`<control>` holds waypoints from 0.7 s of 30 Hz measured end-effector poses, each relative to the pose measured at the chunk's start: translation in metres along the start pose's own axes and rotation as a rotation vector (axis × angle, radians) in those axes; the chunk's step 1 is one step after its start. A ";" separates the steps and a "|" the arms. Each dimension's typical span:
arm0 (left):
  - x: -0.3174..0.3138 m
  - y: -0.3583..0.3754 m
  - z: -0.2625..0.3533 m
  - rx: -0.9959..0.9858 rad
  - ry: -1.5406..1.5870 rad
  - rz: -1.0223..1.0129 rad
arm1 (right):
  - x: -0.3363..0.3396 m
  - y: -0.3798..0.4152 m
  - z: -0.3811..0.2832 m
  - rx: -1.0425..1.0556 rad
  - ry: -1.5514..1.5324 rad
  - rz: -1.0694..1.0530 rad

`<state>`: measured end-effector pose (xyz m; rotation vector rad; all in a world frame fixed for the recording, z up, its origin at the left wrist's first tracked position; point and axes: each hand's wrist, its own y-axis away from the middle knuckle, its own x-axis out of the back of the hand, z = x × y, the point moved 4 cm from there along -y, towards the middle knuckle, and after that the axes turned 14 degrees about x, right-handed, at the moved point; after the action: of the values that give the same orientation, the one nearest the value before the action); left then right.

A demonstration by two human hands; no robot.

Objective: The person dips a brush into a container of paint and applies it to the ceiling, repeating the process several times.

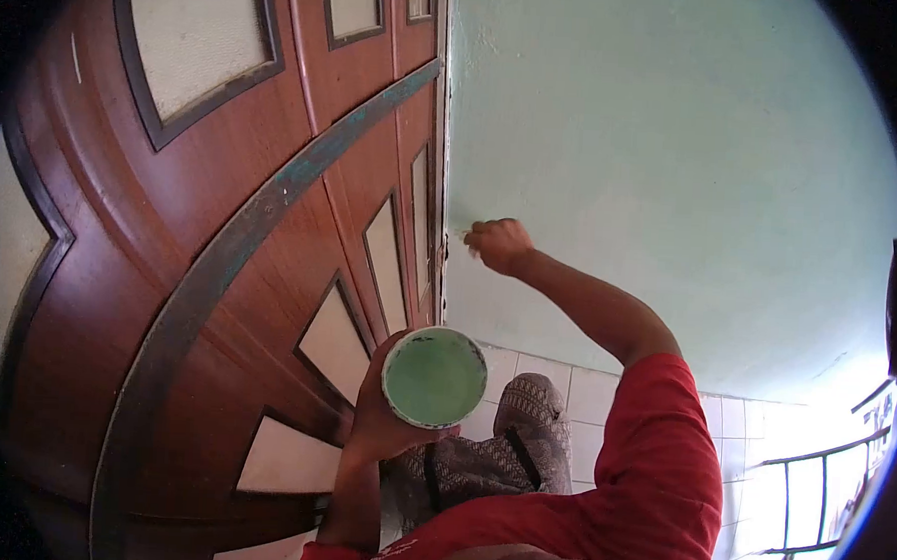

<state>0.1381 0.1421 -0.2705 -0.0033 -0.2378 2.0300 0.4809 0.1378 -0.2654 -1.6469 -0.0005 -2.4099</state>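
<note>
My left hand (370,422) is wrapped round a round tub (395,410) from the side and below. Pale green paint (434,379) fills part of it, and dark smears mark the inside of its rim. Higher up, my right hand (502,246) is closed close to the light green wall (654,169), near the edge where that wall meets the door frame (440,180). Its fingers are curled together; whatever they hold is too small and blurred to name.
Left of me stands a brown wooden door (247,311) with pale panels and a curved dark strip (261,212). White tiles (584,441) run along the wall's foot. A dark metal railing (804,496) stands in bright light at right.
</note>
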 end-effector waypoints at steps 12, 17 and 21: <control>-0.012 -0.002 -0.017 0.014 0.135 0.014 | 0.409 0.063 0.152 -0.297 0.627 0.927; -0.021 -0.008 -0.013 -0.073 0.221 -0.046 | 0.262 0.070 0.141 -0.221 1.176 0.697; -0.021 -0.010 -0.017 -0.058 0.163 -0.064 | 0.067 0.085 0.054 0.032 0.584 0.517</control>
<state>0.1583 0.1310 -0.2872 -0.1944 -0.1910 1.9470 0.5232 0.0493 -0.1945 -0.7457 0.4210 -2.3422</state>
